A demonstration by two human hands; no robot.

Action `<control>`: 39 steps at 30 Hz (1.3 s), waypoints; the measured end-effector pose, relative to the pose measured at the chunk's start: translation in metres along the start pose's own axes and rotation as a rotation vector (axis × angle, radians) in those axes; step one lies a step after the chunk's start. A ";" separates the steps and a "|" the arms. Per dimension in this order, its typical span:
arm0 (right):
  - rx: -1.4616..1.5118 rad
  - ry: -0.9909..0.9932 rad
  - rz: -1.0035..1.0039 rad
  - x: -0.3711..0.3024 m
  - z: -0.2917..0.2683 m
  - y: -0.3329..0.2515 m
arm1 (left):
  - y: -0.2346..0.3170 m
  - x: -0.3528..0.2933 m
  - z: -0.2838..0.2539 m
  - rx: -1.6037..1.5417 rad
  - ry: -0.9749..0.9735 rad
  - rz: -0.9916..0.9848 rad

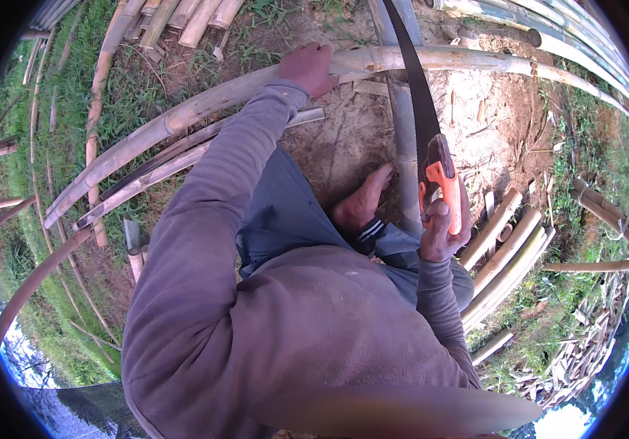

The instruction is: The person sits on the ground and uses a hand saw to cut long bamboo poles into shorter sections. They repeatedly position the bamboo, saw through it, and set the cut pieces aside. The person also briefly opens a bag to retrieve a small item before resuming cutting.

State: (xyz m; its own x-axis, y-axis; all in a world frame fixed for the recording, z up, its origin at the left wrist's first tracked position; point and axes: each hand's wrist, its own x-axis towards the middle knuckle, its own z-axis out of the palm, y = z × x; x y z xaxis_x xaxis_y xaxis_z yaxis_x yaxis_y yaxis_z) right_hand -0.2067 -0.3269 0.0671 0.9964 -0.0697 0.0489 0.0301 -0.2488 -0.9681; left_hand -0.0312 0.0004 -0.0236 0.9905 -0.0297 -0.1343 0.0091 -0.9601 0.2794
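Note:
A long bamboo pole [212, 101] runs across in front of me, from the lower left to the far right. My left hand [309, 69] is wrapped over the top of it, left of the saw. In my right hand [446, 228] is a hand saw, gripped by its orange and dark handle [442, 179]. The long dark saw blade [418, 99] points away from me and crosses the pole; whether its teeth touch the bamboo I cannot tell. Beneath the pole lies a grey bamboo length [406, 139], pointing away from me. My bare foot [364, 197] rests beside it.
Cut bamboo pieces [190, 22] lie at the far left, and more thick pieces [504, 249] by my right knee. Long poles [563, 29] are stacked at the far right. A heap of bamboo scraps [567, 347] sits at the lower right. Grass [58, 271] covers the left side.

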 end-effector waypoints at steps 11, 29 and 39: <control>0.010 -0.015 0.028 -0.021 0.009 0.001 | 0.021 -0.017 0.002 -0.013 0.093 -0.023; 0.021 -0.024 0.053 -0.040 0.004 -0.021 | 0.041 -0.046 0.008 0.063 0.202 0.044; -0.017 -0.091 0.118 -0.043 0.004 -0.083 | 0.044 -0.054 0.027 0.156 0.424 0.112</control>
State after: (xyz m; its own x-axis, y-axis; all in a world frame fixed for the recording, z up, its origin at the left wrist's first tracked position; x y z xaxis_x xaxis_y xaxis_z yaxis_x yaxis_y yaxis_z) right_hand -0.2519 -0.2996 0.1440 0.9961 -0.0115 -0.0879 -0.0878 -0.2603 -0.9615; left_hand -0.0878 -0.0476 -0.0298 0.9533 -0.0501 0.2979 -0.0893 -0.9888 0.1193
